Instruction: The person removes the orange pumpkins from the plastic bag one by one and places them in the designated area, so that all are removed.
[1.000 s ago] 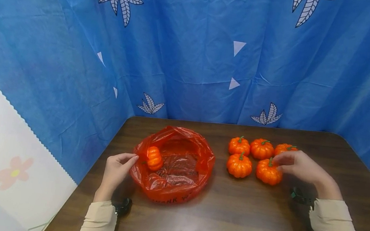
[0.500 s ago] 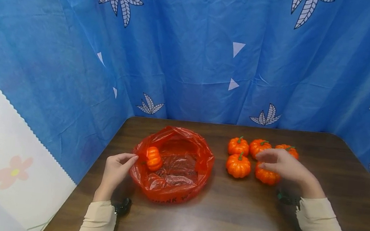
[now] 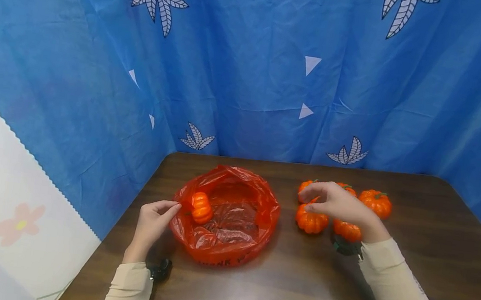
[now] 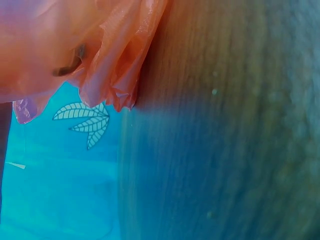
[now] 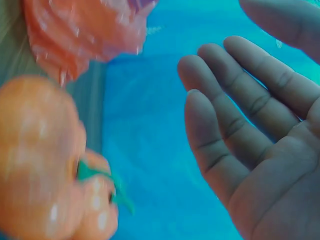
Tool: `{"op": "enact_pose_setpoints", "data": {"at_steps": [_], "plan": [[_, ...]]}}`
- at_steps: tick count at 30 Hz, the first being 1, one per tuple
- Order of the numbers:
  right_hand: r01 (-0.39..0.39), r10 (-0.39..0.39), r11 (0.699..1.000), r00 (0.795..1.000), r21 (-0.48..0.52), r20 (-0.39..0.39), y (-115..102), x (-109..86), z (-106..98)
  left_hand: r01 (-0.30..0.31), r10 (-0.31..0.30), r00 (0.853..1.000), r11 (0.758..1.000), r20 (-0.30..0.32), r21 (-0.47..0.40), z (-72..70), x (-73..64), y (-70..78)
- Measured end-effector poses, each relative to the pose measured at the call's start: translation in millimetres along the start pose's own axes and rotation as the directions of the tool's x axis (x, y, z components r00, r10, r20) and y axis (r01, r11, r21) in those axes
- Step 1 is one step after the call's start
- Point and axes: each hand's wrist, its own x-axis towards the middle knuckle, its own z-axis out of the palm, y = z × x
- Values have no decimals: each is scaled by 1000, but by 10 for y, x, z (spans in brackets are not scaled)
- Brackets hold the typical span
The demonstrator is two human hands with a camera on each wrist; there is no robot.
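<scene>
My left hand (image 3: 155, 222) pinches the left rim of a red plastic bag (image 3: 220, 255) between thumb and fingertips. The bag's mouth is spread wide, and a small orange pumpkin (image 3: 202, 208) lies inside near that rim. In the left wrist view the bag's plastic (image 4: 125, 55) hangs in folds. Over the group of pumpkins on the right is my right hand (image 3: 337, 202), overlapping the front left pumpkin (image 3: 311, 222) in the head view. The right wrist view shows its palm bare and the fingers (image 5: 260, 102) apart from a blurred pumpkin (image 5: 35, 160) with a green stem.
The far right pumpkin (image 3: 375, 203) sits in full view; others, such as the front right pumpkin (image 3: 347, 230), are partly covered by the hand. A blue curtain (image 3: 259, 72) stands behind the brown wooden table (image 3: 277, 294), with a white cloth (image 3: 5, 191) at left.
My right hand has moved left across the pumpkins, from the front right one toward the left pair. My left hand keeps its pinch on the bag, which has stayed put.
</scene>
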Motion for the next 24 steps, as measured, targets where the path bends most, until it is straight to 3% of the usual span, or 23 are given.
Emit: {"op": "enact_pose_setpoints", "data": {"at_steps": [3, 10, 21, 24], "plan": [[50, -50, 999, 998, -12, 23, -96, 180, 56, 9, -9, 1000, 1000, 0, 5, -12, -39, 122], [82, -93, 990, 991, 118, 91, -270, 517, 202, 13, -13, 1000, 1000, 15, 4, -38, -95, 315], [87, -109, 980, 986, 178, 122, -481, 893, 461, -36, 36, 999, 999, -4, -26, -46, -109, 315], [66, -100, 966, 987, 249, 124, -521, 966, 545, -43, 42, 999, 999, -15, -33, -29, -70, 170]]}}
